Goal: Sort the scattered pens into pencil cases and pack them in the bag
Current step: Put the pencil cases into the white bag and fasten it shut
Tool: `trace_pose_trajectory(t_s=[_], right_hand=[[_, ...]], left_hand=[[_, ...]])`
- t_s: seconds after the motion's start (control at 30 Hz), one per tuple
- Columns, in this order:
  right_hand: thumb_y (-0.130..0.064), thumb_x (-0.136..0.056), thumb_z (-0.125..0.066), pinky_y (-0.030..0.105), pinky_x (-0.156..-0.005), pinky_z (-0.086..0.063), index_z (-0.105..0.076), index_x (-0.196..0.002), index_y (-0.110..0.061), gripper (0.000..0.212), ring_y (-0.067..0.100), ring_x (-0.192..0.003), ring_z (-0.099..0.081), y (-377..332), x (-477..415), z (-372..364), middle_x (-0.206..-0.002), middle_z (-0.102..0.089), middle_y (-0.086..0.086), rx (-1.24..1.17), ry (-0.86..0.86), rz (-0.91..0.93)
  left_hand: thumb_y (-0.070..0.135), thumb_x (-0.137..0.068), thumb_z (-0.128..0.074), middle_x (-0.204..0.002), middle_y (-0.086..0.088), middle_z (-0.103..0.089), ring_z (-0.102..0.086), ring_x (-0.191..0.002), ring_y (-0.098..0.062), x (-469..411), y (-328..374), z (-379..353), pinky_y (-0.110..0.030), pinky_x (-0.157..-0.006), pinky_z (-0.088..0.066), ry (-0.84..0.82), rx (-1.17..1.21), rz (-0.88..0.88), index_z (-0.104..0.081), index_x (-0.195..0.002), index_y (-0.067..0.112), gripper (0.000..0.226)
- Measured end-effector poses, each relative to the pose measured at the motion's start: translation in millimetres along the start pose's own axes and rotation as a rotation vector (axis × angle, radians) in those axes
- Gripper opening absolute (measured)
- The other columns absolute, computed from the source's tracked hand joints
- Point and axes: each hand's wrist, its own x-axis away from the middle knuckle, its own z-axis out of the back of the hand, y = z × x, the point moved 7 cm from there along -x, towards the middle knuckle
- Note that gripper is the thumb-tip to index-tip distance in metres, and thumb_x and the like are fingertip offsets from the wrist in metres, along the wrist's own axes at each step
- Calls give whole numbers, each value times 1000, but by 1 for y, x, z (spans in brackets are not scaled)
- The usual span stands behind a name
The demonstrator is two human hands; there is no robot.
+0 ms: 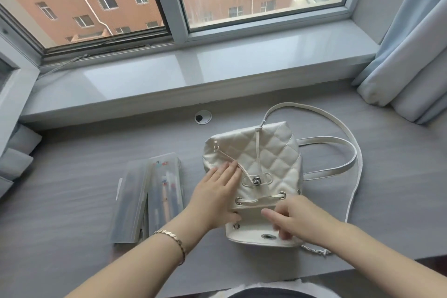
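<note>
A white quilted drawstring bag (266, 152) lies on the grey desk, its flap (251, 230) folded open toward me. My left hand (215, 196) rests flat on the bag's left side, fingers spread by the drawstring. My right hand (292, 220) touches the flap and the bag's mouth with fingers apart; I cannot see anything held in it. Left of the bag lie two translucent pencil cases side by side: a frosted one (131, 201) and one with pens showing through (165, 191).
The bag's long white strap (348, 138) loops across the desk to the right, and a chain (316, 250) pokes out by the flap. A cable grommet (203, 117) sits behind. A window sill runs along the back; curtains (408, 55) hang at right.
</note>
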Motion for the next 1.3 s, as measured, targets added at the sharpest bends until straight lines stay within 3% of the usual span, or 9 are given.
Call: trace_pose_trajectory(t_s=[0.13,0.3,0.47,0.67,0.93,1.03,1.13,1.23,1.3], right_hand=[[-50,-83,-56,28,-72,-41,-54,-103,-21,36,15,-91,-57,-7,-11,25,-90,-60,-8,268,454,-69],[-62,-80,-50,29,-86,-44,-48,-115,-14,59,18,-114,-52,-14,-36,15,-119,-53,1,439,384,-204],[-49,-43,-87,17,-30,-35,-56,-61,-13,51,16,-41,-60,-28,-27,18,-50,-59,-1,567,686,29],[-38,-72,-53,22,-32,-19,-34,-74,-19,27,18,-33,-49,-36,-8,34,-38,-42,-7,345,902,305],[-38,-76,-70,32,-63,-45,-52,-87,-16,31,27,-63,-63,-88,-31,114,-68,-66,2,-166,731,322],[-42,-77,-69,40,-78,-47,-45,-108,-18,46,30,-84,-62,-74,-50,115,-89,-64,7,-159,659,143],[-25,-79,-66,41,-93,-39,-37,-125,-13,56,33,-102,-52,-68,-29,98,-112,-52,17,90,924,209],[-8,-79,-56,34,-72,-44,-57,-93,-14,15,26,-79,-56,-85,2,61,-85,-63,10,245,892,699],[-6,-76,-57,33,-62,-45,-63,-80,-13,10,26,-70,-59,-84,-2,44,-80,-63,6,400,674,668]], left_hand=[[43,-26,-83,-115,-10,-68,-68,-102,-22,-1,4,-7,-32,-82,-55,105,31,-23,-70,-106,8,88],[30,-19,-76,-106,-9,-72,-70,-97,-25,-5,11,-9,-28,-74,-56,138,40,-27,-72,-97,9,81],[28,-27,-71,-107,-6,-71,-69,-99,-25,-5,9,-4,-26,-73,-56,167,83,5,-70,-97,11,72],[16,-48,-57,-112,-17,-68,-64,-104,-37,1,5,-2,-42,-83,-56,235,104,-40,-66,-104,2,58],[15,-36,-86,-117,-2,-68,-66,-107,-18,6,5,-7,-34,-83,-54,204,142,-66,-69,-110,12,76],[12,-41,-83,-111,-1,-71,-68,-103,-16,8,-1,4,-36,-82,-55,308,146,-29,-71,-104,14,64],[5,-51,-71,-100,-3,-74,-70,-94,-19,5,-6,21,-39,-79,-57,434,165,16,-72,-93,11,43],[4,-65,-48,-82,-5,-71,-66,-76,-31,-8,-15,43,-33,-71,-49,446,310,132,-66,-85,9,28],[4,-74,-50,-80,-11,-67,-59,-74,-36,-17,-21,65,-34,-66,-39,456,384,240,-64,-85,7,18]])
